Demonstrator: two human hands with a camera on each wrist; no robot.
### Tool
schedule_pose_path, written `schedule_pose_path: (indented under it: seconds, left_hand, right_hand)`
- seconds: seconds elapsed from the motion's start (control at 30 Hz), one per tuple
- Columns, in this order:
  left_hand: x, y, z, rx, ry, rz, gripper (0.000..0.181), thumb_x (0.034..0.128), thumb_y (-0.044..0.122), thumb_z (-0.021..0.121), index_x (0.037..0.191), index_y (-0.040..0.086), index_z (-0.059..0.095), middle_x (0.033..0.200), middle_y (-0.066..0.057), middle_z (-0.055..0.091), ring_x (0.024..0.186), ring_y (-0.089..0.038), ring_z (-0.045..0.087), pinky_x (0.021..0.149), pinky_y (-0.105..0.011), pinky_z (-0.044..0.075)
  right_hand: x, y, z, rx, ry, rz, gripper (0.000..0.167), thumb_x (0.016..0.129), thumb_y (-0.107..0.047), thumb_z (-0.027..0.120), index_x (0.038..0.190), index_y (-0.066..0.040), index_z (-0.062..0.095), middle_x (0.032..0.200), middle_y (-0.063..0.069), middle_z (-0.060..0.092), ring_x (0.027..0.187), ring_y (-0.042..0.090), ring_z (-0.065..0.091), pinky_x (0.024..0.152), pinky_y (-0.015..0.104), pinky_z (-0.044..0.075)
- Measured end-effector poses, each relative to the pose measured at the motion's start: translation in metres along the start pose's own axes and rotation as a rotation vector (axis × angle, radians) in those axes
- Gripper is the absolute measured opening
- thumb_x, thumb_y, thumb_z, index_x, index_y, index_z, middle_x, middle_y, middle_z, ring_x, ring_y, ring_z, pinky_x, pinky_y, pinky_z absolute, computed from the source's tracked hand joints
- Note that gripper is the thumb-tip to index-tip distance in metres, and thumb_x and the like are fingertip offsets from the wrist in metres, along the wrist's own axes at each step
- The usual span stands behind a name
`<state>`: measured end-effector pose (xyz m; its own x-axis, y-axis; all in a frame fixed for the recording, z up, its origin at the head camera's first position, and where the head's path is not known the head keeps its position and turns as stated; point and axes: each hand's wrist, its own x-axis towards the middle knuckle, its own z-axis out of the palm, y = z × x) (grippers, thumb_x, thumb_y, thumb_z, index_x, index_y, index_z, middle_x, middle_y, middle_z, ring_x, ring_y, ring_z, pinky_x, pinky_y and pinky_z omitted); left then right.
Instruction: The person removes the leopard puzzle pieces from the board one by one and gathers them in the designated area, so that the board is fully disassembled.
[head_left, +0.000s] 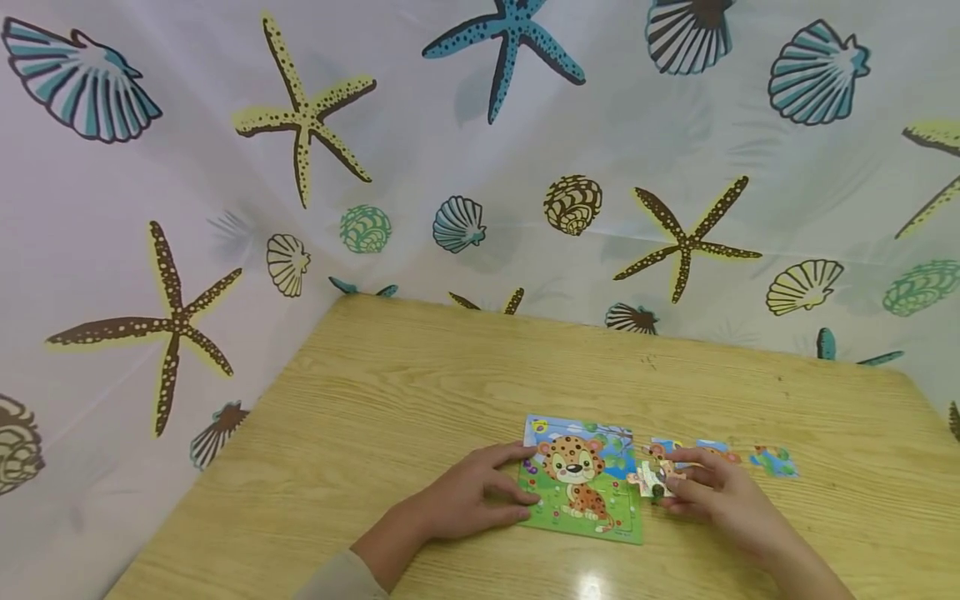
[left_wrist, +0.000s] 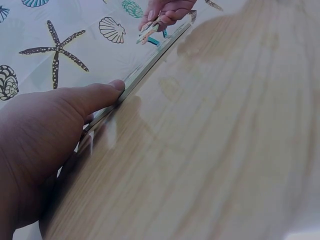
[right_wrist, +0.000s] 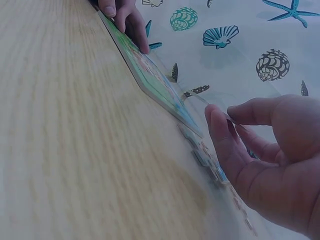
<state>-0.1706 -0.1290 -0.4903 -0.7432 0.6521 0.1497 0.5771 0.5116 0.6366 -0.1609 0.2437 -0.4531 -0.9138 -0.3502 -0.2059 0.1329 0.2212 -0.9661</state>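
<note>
A jigsaw puzzle board point(head_left: 551, 523) with a cartoon leopard on grass lies flat on the table. My left hand point(head_left: 468, 496) rests at its left side, with fingers over the edge. In the left wrist view the thumb point(left_wrist: 107, 92) touches the board's rim. Just off the right edge, my right hand point(head_left: 727, 500) pinches a puzzle piece point(head_left: 652, 481) between thumb and fingers, raised above the table. Glare washes out part of its picture. In the right wrist view that piece appears nearly edge-on and thin.
Loose puzzle pieces lie in a row right of the board: one point(head_left: 663, 444) partly behind the held piece, another point(head_left: 712, 448) beyond the fingers, and one point(head_left: 776, 461) farther right. A white cloth point(head_left: 510, 183) with shells and starfish hangs behind the wooden table point(head_left: 420, 367).
</note>
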Motion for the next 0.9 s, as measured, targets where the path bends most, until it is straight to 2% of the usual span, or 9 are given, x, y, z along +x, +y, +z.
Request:
schedule_pose_path:
  seconds: [0.27,0.47,0.57,0.9]
  left_hand:
    - [0.0,0.001,-0.001,-0.017,0.001,0.009,0.021,0.0924,0.037,0.072,0.112,0.029,0.077,0.157,0.001,0.042,0.148,-0.026,0.035,0.119,-0.054,0.032]
    - [0.001,0.001,-0.001,-0.005,0.003,0.021,0.021,0.0926,0.037,0.071,0.112,0.029,0.077,0.157,0.0,0.043,0.148,-0.026,0.035,0.119,-0.053,0.033]
    - [0.001,0.001,-0.001,-0.005,-0.002,0.014,0.021,0.0928,0.037,0.071,0.112,0.03,0.077,0.157,0.001,0.043,0.148,-0.026,0.035,0.119,-0.054,0.032]
    - [0.002,-0.002,0.0,-0.027,-0.009,-0.003,0.023,0.0934,0.043,0.069,0.112,0.033,0.076,0.158,0.004,0.041,0.15,-0.024,0.032,0.119,-0.054,0.032]
  right_hand:
    - [-0.008,0.007,-0.017,0.007,0.029,0.02,0.051,0.1,-0.017,0.061,0.14,0.008,0.04,0.106,0.005,0.064,0.093,0.02,0.073,0.086,0.033,0.061]
    - [-0.014,0.007,-0.027,-0.014,0.114,0.09,0.056,0.098,-0.022,0.065,0.142,0.004,0.041,0.109,0.007,0.065,0.093,0.02,0.072,0.085,0.033,0.061]
    - [-0.016,0.009,-0.031,-0.028,0.158,0.115,0.058,0.098,-0.022,0.065,0.142,0.006,0.039,0.109,0.006,0.065,0.092,0.018,0.072,0.084,0.032,0.061]
    - [-0.02,0.018,-0.043,-0.1,0.217,0.159,0.066,0.098,-0.027,0.065,0.145,0.009,0.035,0.109,0.005,0.069,0.09,0.017,0.072,0.08,0.029,0.061]
